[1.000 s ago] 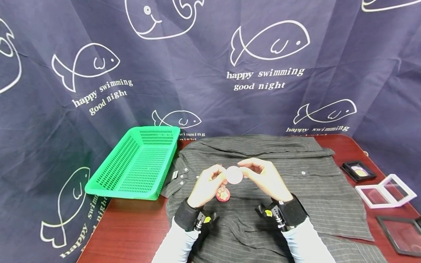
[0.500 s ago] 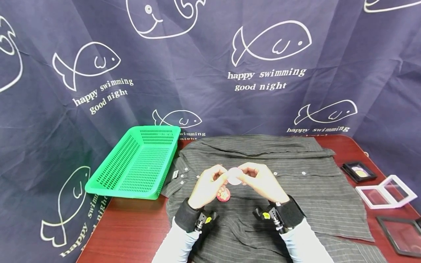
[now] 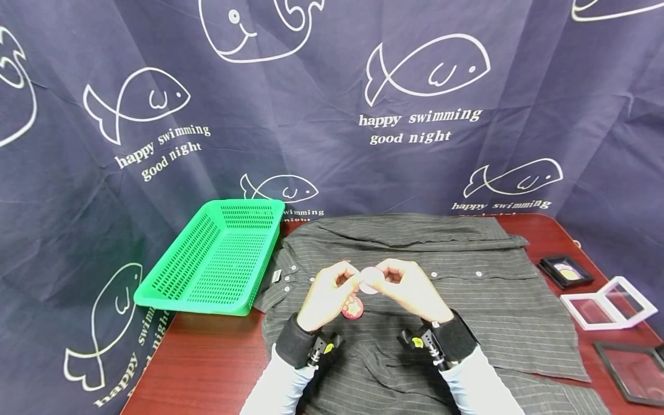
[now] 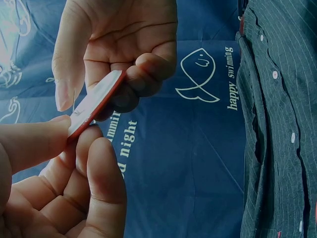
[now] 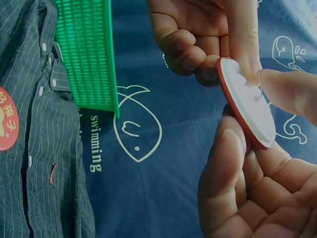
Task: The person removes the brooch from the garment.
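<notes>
Between both hands is a round button badge (image 3: 370, 282), its white back showing in the head view and its red rim in both wrist views. A thin wire pin (image 5: 260, 85) sticks up from that back. My left hand (image 3: 325, 295) pinches the badge edge between thumb and fingers. My right hand (image 3: 417, 293) has its thumb (image 5: 290, 94) at the pin, while its curled fingers support the badge's other side. A second badge, red with a yellow figure (image 3: 352, 308), lies on a dark pinstriped shirt (image 3: 467, 311) just below the left fingers.
A green plastic basket (image 3: 244, 300) stands on the left of the reddish table (image 3: 207, 357). At right lie a small black case (image 3: 565, 271), an open white frame (image 3: 604, 308) and a black frame (image 3: 627, 374). A dark blue curtain (image 3: 332, 104) hangs behind.
My right hand has moved slightly left and down, closer to the left one, and its thumb now overlaps the badge's back. The left hand has hardly moved.
</notes>
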`<state>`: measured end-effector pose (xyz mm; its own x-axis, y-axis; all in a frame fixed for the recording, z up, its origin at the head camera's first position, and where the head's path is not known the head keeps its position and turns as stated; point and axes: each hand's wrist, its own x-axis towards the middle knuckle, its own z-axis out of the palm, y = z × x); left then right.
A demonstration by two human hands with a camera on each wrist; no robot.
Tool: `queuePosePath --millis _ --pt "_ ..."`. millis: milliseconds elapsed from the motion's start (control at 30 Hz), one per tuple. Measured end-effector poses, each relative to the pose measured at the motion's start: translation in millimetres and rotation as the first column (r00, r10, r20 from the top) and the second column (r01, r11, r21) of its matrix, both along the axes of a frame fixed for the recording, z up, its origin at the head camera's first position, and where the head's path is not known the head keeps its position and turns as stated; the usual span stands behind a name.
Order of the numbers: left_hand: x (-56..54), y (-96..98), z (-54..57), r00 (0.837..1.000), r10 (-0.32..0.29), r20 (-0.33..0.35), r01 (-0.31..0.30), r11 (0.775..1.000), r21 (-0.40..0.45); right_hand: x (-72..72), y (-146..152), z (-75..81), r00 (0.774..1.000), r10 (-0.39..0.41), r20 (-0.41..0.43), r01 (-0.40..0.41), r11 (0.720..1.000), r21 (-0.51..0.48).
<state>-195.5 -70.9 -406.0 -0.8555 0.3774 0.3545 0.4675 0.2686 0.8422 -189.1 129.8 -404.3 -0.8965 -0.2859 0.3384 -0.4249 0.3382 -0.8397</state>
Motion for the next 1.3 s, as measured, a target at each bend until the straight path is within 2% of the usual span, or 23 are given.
queuePosePath --millis 200,467,733,1000,1300 --pt "0.2 -0.2 -0.5 1.000 0.003 -0.022 -0.003 1.000 0.006 0.6 1.5 0.6 1.000 0.017 0.025 -0.017 1.000 -0.016" --pt "0.7 -0.6 0.4 1.000 -0.004 -0.004 0.004 1.000 0.008 2.2 1.5 2.9 0.999 0.020 0.034 -0.020 1.000 -0.005" --pt "2.7 -1.0 3.1 1.000 -0.006 -0.018 0.006 1.000 0.001 2.7 1.3 2.5 1.000 0.022 -0.019 -0.021 0.999 0.044" --pt "3.0 -1.3 2.2 1.000 0.001 -0.029 -0.001 1.000 -0.017 5.2 0.6 5.1 0.999 0.032 -0.018 -0.031 0.999 0.040" --pt "5.9 -1.0 5.4 1.000 -0.017 -0.017 0.017 1.000 0.016 7.2 0.3 6.9 0.998 0.030 -0.054 -0.029 0.999 0.032"
